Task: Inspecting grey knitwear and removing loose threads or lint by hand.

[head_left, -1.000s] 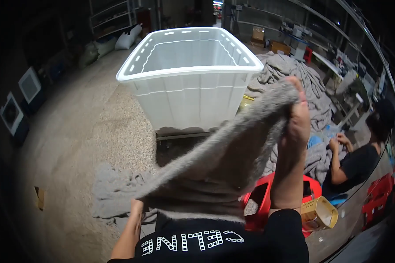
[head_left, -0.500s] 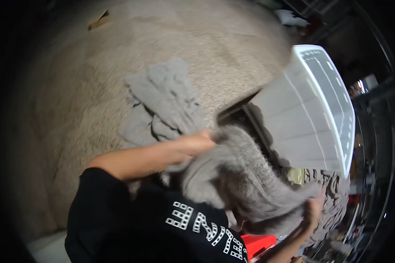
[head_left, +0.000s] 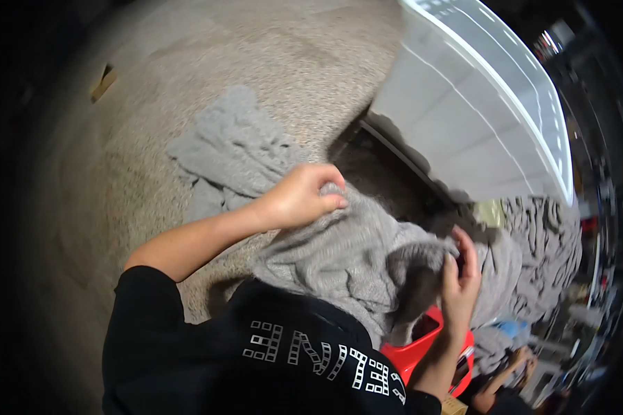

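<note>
left hand point(head_left: 303, 198) pinching fuzzy grey cloth point(head_left: 353, 252), 11 o'clock | right hand point(head_left: 460, 285) pinching 3 o'clock edge | prob spreading it, next's likely needing even tension

Floor point(head_left: 311, 69): speckled, grey-beige. Directly on it: crumpled grey cloth point(head_left: 232, 142) at left, small brown cardboard scrap point(head_left: 104, 84) far left, dark low base point(head_left: 401, 155) toward far right. Red plastic stool point(head_left: 408, 356) near right, partly covered; its feet are hidden.
</note>
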